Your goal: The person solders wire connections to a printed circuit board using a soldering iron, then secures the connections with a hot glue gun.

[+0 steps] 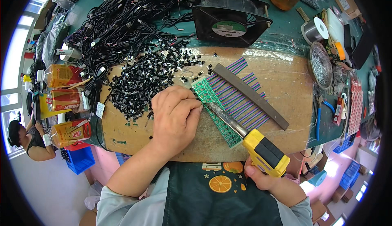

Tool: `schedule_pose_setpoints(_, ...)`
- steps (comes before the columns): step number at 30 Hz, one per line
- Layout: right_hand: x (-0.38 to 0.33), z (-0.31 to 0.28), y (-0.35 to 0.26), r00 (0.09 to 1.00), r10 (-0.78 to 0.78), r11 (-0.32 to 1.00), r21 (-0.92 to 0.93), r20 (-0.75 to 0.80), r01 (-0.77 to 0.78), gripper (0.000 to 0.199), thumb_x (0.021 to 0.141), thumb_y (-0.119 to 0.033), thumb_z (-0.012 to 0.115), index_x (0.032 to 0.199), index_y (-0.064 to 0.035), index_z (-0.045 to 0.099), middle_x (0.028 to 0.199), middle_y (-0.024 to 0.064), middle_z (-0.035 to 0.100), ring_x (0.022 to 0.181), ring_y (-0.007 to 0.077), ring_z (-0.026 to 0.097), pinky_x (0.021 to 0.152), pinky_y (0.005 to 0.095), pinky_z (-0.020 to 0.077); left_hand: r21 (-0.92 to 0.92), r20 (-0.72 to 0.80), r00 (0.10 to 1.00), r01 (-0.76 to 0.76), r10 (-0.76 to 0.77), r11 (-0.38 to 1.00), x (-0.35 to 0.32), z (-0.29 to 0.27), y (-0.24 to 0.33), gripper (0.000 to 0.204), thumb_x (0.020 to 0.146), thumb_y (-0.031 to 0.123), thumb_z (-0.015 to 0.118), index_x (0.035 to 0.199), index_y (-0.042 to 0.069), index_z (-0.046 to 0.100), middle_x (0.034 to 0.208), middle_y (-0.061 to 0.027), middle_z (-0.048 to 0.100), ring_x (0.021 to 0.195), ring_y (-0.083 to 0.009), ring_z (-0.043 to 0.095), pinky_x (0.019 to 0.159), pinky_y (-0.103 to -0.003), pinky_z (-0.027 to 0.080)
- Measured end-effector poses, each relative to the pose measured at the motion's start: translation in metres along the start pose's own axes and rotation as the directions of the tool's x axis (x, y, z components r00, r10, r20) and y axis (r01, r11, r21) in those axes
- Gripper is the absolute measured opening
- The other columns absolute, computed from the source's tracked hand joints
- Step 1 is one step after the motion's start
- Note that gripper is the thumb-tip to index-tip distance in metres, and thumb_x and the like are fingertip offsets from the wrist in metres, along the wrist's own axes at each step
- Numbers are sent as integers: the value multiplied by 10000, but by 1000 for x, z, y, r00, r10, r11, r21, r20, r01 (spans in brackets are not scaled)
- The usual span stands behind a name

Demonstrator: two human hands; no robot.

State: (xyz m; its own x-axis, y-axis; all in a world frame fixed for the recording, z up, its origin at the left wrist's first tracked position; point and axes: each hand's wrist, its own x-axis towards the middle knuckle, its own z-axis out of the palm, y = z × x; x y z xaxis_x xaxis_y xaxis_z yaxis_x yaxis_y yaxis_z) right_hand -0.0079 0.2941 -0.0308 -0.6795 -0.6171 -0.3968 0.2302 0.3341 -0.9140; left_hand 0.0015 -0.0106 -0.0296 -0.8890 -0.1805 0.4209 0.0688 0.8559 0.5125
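A yellow and black soldering iron [266, 152] is held in my right hand [259, 178], whose fingers are wrapped under its handle. Its metal tip reaches up and left to a long green circuit board panel [223, 129], close to my left fingertips. My left hand [175, 114] is closed in a pinch at the panel's left edge; what lies between its fingers is hidden. Rows of thin multicoloured wires [248, 117] extend from the panel's right side, under a dark flat bar [252, 97] lying diagonally across them. Small black components [134, 88] are heaped left of my left hand.
Behind the brown work board [292, 73] stand a black fan [230, 20] and a tangle of black cables [118, 20]. A solder spool [316, 30] and metal dish [321, 65] sit right. Bottles [70, 134] line the left, where another person [30, 138] is visible.
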Motion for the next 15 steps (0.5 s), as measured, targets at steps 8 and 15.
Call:
schedule_pose_setpoints(8,2,4,-8,998,45,993,110,-45,-40,268,816,-94,791,1042,-31,660,870,71,655,735,194,658,650,321,523,6,4,1000,1,-1,1000,0,0,0,193,737,6,769,892,65,671,984,-59,637,1019,-276,617,918,-404,422)
schedule_pose_setpoints(15,3,-2,3,996,-87,996,13,29,86,383,882,-113,730,1211,-21,555,843,70,625,723,173,624,651,318,528,-1,3,1000,6,-6,1000,0,1,0,185,740,7,767,885,71,671,970,-52,637,1014,-268,616,901,-399,420)
